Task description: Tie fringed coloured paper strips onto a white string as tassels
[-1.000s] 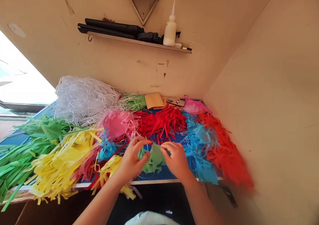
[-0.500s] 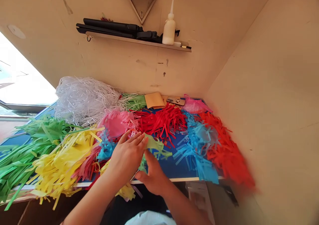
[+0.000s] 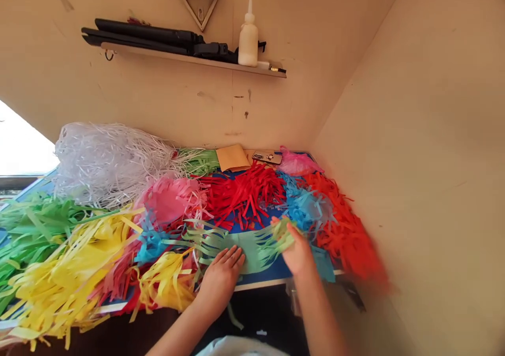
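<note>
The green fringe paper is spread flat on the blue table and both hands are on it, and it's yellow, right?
Not quite: the head view shows the fringe paper under the left hand and right hand is light green, not yellow. The rest is right.

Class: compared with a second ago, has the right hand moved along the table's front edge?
Yes. The right hand has shifted rightwards along the table edge, towards the blue fringe, drawing the green fringe strip out flat.

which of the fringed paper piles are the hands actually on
The pale green fringed strip, spread flat at the table's front edge. The left hand presses it down and the right hand grips its right end; the yellow, red and blue piles lie untouched.
</note>
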The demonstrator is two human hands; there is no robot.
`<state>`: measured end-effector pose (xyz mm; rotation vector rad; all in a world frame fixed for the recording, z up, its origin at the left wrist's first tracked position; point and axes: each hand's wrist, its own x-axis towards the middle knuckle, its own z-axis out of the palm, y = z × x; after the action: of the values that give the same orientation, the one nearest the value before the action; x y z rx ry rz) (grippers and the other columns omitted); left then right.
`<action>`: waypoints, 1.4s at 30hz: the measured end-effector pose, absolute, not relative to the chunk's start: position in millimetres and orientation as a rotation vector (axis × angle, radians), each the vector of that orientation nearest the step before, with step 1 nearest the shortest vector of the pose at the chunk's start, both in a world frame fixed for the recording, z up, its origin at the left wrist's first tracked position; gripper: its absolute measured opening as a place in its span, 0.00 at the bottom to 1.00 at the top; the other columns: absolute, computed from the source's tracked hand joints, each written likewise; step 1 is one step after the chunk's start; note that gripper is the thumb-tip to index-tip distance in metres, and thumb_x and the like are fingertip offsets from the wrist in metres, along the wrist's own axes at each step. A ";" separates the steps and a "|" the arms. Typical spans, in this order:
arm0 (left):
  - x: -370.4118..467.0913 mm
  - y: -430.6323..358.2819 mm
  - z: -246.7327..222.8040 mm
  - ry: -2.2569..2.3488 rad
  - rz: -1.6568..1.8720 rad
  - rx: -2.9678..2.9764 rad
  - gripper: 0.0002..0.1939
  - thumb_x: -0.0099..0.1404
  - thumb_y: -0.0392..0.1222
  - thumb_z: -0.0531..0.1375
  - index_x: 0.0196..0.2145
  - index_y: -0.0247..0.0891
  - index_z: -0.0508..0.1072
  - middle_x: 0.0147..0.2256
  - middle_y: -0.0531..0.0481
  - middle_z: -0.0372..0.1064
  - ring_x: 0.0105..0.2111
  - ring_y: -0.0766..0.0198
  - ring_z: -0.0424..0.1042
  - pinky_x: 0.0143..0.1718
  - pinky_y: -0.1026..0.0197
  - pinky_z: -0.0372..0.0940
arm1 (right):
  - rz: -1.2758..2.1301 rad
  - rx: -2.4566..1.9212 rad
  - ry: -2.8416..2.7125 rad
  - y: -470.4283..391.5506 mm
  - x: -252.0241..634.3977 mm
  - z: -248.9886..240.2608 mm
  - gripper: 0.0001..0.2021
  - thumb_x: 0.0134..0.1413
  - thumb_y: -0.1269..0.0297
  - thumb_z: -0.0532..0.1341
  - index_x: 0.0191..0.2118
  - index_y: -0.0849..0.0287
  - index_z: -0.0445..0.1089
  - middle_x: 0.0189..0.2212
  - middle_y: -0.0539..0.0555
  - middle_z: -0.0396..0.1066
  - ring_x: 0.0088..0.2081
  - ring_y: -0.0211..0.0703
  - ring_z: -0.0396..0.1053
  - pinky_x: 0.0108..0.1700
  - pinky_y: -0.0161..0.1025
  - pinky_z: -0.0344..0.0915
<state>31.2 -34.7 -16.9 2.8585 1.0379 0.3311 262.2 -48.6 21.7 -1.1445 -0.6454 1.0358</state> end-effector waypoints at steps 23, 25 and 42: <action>26.5 -41.0 40.3 1.201 0.308 2.572 0.18 0.62 0.37 0.59 0.51 0.42 0.71 0.46 0.43 0.76 0.48 0.51 0.73 0.57 0.44 0.55 | 0.361 -1.427 -2.130 -67.0 227.8 4.6 0.09 0.64 0.69 0.55 0.38 0.55 0.72 0.35 0.53 0.79 0.42 0.44 0.75 0.49 0.46 0.56; 33.8 -34.6 29.4 1.301 0.203 2.465 0.10 0.67 0.38 0.55 0.41 0.41 0.75 0.36 0.46 0.78 0.39 0.54 0.76 0.50 0.48 0.60 | 0.412 -1.515 -2.116 -63.4 228.6 2.1 0.09 0.64 0.69 0.54 0.37 0.55 0.72 0.33 0.51 0.79 0.36 0.42 0.74 0.46 0.43 0.56; 38.6 2.2 20.0 1.713 -0.077 2.310 0.17 0.69 0.48 0.50 0.33 0.38 0.74 0.33 0.42 0.78 0.35 0.52 0.76 0.39 0.55 0.61 | 0.188 -1.974 -2.005 -24.1 221.4 -13.1 0.08 0.59 0.64 0.60 0.29 0.55 0.72 0.23 0.51 0.76 0.28 0.44 0.73 0.39 0.40 0.55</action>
<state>38.6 2.2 20.0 2.3104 1.7127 -0.0765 221.4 -24.1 -13.1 -1.9742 -2.0051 0.1879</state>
